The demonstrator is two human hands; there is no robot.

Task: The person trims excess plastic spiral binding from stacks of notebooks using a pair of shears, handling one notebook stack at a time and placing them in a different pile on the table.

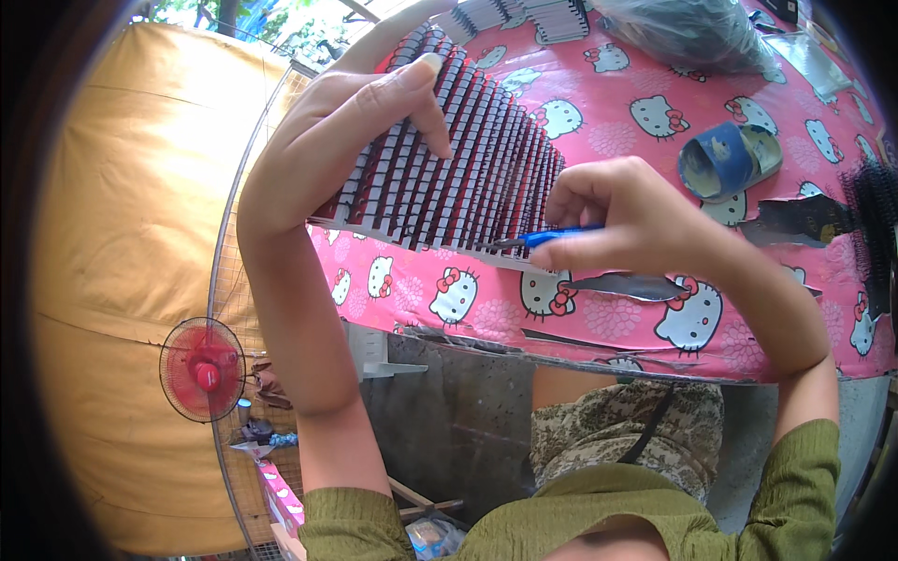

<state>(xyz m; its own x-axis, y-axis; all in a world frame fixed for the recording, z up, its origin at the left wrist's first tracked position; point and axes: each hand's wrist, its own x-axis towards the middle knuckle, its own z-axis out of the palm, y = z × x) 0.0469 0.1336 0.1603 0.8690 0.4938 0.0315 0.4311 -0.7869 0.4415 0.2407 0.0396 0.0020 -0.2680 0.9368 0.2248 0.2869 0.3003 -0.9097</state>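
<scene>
A large panel of many small grey-white pieces in close rows, with dark and red gaps between them (440, 178), lies on the table in front of me. Over its far left part reaches my left hand (374, 103), fingers spread and bent, one fingertip down at the rows; whether it presses on them I cannot tell. My right hand (617, 210) is closed round a blue-handled tool (561, 236) with a narrow dark metal tip. That tip meets the panel's near edge, close to the last row. The tool's exact kind is partly hidden by my fingers.
A pink cartoon-print cover (613, 136), torn near its front edge, lies over the table. On it are a blue slipper (730, 159), a clear plastic bag (687, 33), more grey-white pieces (557, 19) and black bristly material (870, 224). A red fan (206, 372) stands left, before a tan curtain (140, 234).
</scene>
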